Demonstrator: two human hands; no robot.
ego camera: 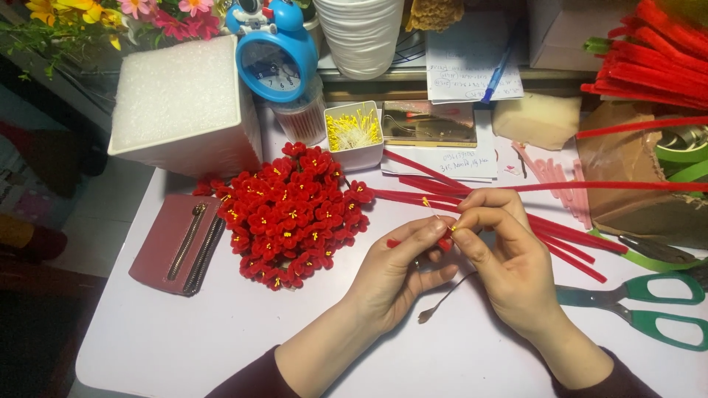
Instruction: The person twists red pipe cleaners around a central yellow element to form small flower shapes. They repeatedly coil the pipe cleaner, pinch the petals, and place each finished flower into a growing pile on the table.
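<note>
My left hand (pixel 402 269) and my right hand (pixel 505 258) meet over the middle of the white table (pixel 184 332). Their fingertips pinch a small red pipe-cleaner piece (pixel 443 244) with a tiny yellow stamen at its tip. A thin dark wire stem (pixel 442 300) hangs down from it between my palms. Left of my hands lies a mound of finished red flowers with yellow centres (pixel 291 214). Long red pipe cleaners (pixel 560 243) lie on the table behind and to the right of my right hand.
A small white box of yellow stamens (pixel 354 133) stands behind the flowers. Green-handled scissors (pixel 649 306) lie at the right. A dark red zip pouch (pixel 181 243) sits left; a white foam block (pixel 181 99), blue alarm clock (pixel 274 63) and paper cups (pixel 361 33) stand behind.
</note>
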